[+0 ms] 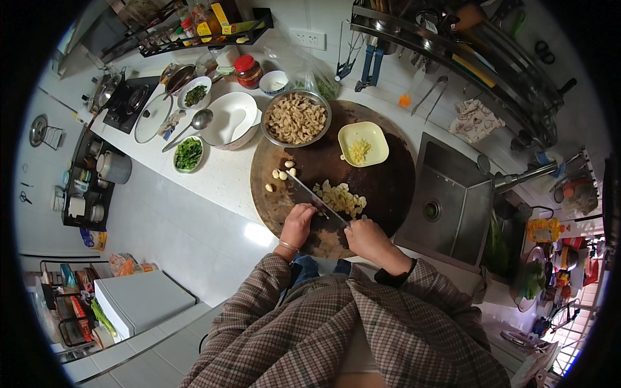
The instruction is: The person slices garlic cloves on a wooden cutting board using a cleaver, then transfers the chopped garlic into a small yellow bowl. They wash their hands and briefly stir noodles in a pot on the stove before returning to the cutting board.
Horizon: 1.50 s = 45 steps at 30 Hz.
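My right hand (367, 238) is closed round the handle of a kitchen knife (318, 200), whose blade slants up and left across a round wooden chopping board (388, 194). Curled on the near side of the blade, my left hand (298, 223) presses its fingertips down by a small pale piece, probably garlic. Beyond the blade lies a heap of sliced garlic (342, 198). Several whole peeled cloves (280, 174) rest near the blade's far end. A yellow dish (376, 148) with minced garlic and a steel bowl of sliced meat (297, 119) stand at the board's far side.
A steel sink (441, 184) adjoins the board on the right. Left of it stand a white bowl (220, 114) with a spoon, a ladle (201, 119), a dish of chopped greens (188, 154) and a glass lid (153, 119). Racks with utensils (427, 43) hang on the wall.
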Tool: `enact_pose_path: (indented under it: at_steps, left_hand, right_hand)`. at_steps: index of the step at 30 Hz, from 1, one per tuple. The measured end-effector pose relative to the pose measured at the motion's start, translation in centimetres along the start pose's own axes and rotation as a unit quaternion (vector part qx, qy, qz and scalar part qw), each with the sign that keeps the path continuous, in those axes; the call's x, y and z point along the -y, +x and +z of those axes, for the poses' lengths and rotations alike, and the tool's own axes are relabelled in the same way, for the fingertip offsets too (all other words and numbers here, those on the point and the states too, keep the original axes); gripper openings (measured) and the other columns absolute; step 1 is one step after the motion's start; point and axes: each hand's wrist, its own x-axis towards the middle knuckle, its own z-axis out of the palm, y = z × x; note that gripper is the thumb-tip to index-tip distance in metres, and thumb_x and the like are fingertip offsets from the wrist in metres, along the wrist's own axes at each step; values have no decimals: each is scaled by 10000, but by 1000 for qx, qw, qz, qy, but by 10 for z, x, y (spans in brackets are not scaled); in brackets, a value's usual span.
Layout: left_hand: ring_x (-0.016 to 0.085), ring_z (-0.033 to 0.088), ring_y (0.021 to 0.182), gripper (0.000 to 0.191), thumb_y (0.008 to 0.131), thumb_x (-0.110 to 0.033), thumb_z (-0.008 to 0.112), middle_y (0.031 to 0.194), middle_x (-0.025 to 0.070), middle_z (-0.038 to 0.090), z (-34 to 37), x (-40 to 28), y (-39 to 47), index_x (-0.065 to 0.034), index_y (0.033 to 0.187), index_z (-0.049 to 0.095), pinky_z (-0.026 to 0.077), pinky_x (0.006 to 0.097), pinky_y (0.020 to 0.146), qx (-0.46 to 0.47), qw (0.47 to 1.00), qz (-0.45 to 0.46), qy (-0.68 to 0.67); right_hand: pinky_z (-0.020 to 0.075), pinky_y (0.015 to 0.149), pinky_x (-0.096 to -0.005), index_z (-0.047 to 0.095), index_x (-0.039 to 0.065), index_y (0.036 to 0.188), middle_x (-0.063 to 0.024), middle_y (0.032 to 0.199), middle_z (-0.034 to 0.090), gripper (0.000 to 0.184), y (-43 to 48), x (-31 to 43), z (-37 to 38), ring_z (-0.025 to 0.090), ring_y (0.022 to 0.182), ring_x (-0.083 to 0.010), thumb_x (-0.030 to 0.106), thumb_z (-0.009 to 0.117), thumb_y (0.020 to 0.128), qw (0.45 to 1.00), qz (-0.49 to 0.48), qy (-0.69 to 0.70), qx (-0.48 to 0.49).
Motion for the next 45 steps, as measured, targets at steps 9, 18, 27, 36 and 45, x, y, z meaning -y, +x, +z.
enact_pose_path:
  at_steps: [9, 18, 27, 36, 45]
  left_hand:
    - [331, 602, 960, 218, 769, 77, 580, 989, 144, 617, -2, -3, 0, 0, 968, 628, 510, 380, 824, 1, 1000, -2, -4]
    - [335, 613, 923, 249, 744, 92, 578, 977, 141, 616, 0, -1, -4, -8, 967, 622, 524, 385, 802, -12, 1000, 5, 4]
    - [310, 619, 931, 252, 787, 69, 591, 965, 134, 654, -6, -3, -5, -27, 1012, 651, 517, 385, 817, -32, 999, -10, -3]
    - [338, 597, 947, 164, 870, -26, 570, 1004, 139, 646, -58, 67, 18, -34, 1003, 665, 500, 394, 802, -94, 987, -76, 108]
    - [334, 609, 844, 105, 821, -77, 699, 895, 135, 612, -11, 2, 4, -29, 884, 629, 505, 400, 727, -9, 998, -39, -45]
  right_hand:
    - [514, 635, -484, 630, -76, 796, -276, 707, 619, 286, 3, 3, 0, 635, 701, -436, 176, 556, 910, 1000, 12, 16, 1]
    - [512, 672, -497, 627, -90, 783, -291, 758, 626, 309, 6, -1, -4, 632, 745, -454, 189, 566, 901, 999, 20, 46, 12]
    - [495, 605, -487, 617, -94, 771, -287, 704, 606, 319, 12, -6, -5, 627, 679, -443, 190, 572, 909, 997, -20, 39, -57]
    - [452, 553, -470, 599, -99, 794, -263, 639, 565, 329, -11, -2, -19, 595, 573, -381, 192, 549, 940, 989, 68, 112, 75]
    - [471, 584, -480, 606, -73, 827, -241, 676, 601, 314, -22, -20, -22, 604, 619, -396, 208, 534, 947, 993, 88, 68, 26]
